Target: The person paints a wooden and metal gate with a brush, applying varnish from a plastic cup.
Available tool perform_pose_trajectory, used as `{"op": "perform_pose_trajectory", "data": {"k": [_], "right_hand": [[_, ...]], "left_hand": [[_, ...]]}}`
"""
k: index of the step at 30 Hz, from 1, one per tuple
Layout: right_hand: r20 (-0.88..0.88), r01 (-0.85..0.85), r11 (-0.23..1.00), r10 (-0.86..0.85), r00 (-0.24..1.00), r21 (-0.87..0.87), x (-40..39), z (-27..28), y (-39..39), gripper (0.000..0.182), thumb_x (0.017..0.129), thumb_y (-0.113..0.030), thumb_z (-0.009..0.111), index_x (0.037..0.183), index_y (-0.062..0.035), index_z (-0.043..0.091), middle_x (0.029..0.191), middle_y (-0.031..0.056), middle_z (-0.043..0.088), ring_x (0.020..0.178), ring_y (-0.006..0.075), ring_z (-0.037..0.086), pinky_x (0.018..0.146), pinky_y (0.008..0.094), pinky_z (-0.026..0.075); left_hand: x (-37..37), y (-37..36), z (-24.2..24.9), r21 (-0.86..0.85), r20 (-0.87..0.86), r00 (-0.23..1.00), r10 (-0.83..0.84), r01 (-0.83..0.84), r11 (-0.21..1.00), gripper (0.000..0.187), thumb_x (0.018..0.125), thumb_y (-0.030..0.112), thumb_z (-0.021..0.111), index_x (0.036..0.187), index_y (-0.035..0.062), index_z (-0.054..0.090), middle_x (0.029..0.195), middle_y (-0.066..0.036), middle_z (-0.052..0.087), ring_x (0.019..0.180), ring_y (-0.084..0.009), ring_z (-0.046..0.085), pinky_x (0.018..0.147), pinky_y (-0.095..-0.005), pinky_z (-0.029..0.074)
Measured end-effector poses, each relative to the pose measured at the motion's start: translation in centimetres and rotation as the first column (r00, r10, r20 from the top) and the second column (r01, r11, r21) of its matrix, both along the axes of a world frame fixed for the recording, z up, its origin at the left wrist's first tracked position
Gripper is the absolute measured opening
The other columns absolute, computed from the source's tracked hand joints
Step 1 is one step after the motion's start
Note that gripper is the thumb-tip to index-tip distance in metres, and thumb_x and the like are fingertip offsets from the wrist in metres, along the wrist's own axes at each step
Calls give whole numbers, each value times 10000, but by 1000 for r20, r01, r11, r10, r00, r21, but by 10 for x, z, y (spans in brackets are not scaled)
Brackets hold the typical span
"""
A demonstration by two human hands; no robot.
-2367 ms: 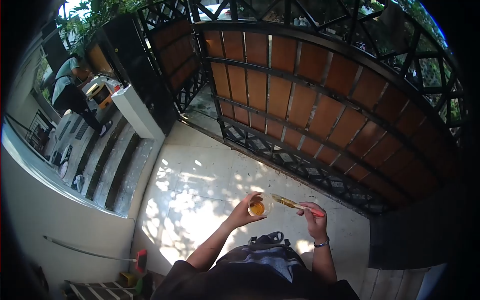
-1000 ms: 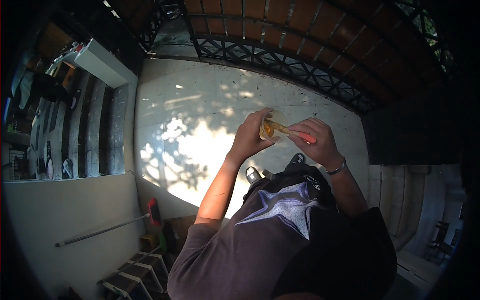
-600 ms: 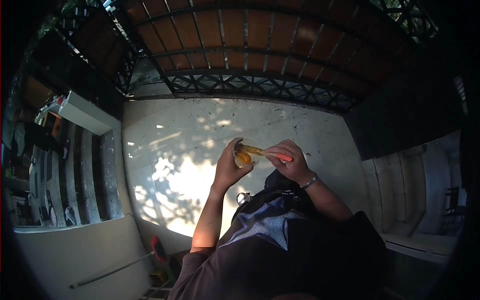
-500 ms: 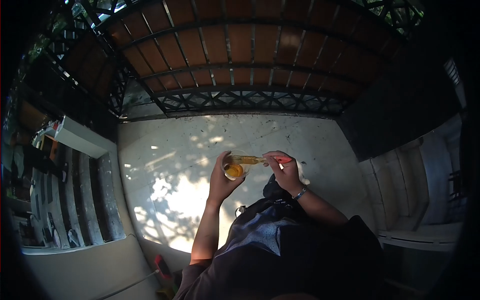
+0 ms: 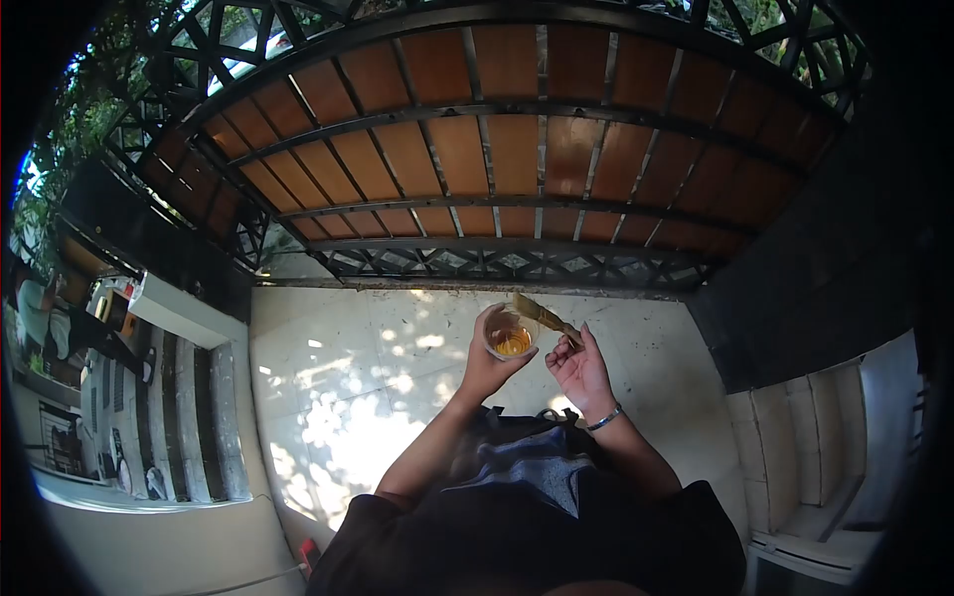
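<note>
My left hand (image 5: 485,364) is wrapped round a clear cup (image 5: 513,342) with amber liquid in its bottom. The cup tips toward me, so its inside shows. In my right hand (image 5: 584,375) a paintbrush (image 5: 545,316) is pinched between thumb and fingers, its bristles up and to the left. The bristle end overlaps the cup's far right rim in this view. Most of the brush handle is hidden by my right hand.
Ahead stands a black metal gate with brown wooden panels (image 5: 457,154). Below my hands is a pale tiled floor (image 5: 368,397) with sun patches. Steps (image 5: 189,427) lie left, with a person (image 5: 60,323) near them; more beige steps (image 5: 795,447) lie right.
The brush has turned from lying level across the cup to a slant, bristles up at the rim. My right palm now faces up more. The view has tilted up toward the gate.
</note>
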State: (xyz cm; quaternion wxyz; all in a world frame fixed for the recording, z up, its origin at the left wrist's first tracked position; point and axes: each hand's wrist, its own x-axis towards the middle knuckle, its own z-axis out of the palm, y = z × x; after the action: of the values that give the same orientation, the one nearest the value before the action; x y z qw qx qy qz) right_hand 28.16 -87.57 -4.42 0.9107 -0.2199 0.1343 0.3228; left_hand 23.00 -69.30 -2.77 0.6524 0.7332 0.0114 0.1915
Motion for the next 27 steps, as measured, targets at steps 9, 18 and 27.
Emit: {"op": "perform_pose_trajectory", "data": {"k": [9, 18, 27], "right_hand": [[-6, 63, 987, -63, 998, 149, 116, 16, 18, 353, 1022, -348, 534, 1017, -12, 642, 874, 41, 654, 835, 148, 616, 863, 334, 511], [825, 475, 857, -114, 553, -200, 351, 80, 116, 348, 1040, -281, 525, 1187, 21, 613, 1012, 133, 699, 929, 177, 673, 905, 346, 538], [489, 869, 483, 735, -470, 107, 501, 203, 215, 258, 874, -142, 725, 1107, -46, 671, 997, 83, 687, 884, 283, 650, 824, 376, 513]], "left_hand": [[126, 14, -1, -91, -25, 999, -31, 29, 995, 870, 746, 122, 861, 1422, 34, 321, 1277, -137, 522, 1192, -227, 547, 1030, -370, 458], [269, 119, -5, -116, 107, 992, 67, -55, 992, 884, 755, 163, 858, 1431, 24, 305, 1323, -148, 516, 1246, -244, 525, 1056, -383, 435], [335, 215, -11, -139, 90, 988, 124, -111, 984, 866, 750, 178, 866, 1414, 9, 338, 1336, -154, 515, 1250, -246, 525, 1060, -380, 427]]}}
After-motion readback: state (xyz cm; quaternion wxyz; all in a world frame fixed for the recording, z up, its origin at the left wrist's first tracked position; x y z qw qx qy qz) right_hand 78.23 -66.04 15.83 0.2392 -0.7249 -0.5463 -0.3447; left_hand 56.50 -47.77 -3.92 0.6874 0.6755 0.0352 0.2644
